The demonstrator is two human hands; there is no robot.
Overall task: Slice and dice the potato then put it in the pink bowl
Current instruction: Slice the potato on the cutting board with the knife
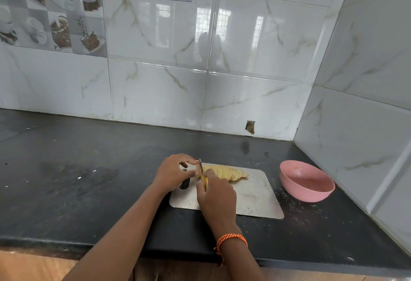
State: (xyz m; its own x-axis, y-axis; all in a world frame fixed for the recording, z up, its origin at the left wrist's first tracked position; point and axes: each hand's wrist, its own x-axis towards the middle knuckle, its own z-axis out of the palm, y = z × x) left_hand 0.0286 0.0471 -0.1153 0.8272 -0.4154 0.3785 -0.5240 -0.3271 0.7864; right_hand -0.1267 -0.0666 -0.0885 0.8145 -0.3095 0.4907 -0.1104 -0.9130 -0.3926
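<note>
A row of pale yellow potato slices (pixel 229 173) lies fanned across the far part of a steel cutting board (pixel 255 194). My right hand (pixel 216 196) grips a knife (pixel 201 168) by its yellow handle, blade upright at the left end of the row. My left hand (pixel 174 173) pinches the last bit of potato beside the blade, fingers curled. The pink bowl (pixel 305 180) stands on the counter to the right of the board, tilted slightly, with nothing but specks inside.
The dark stone counter (pixel 89 180) runs left; its front edge is near me. Tiled walls close the back and the right side, forming a corner behind the bowl. A dark object (pixel 184 184) lies partly under my left hand at the board's left edge.
</note>
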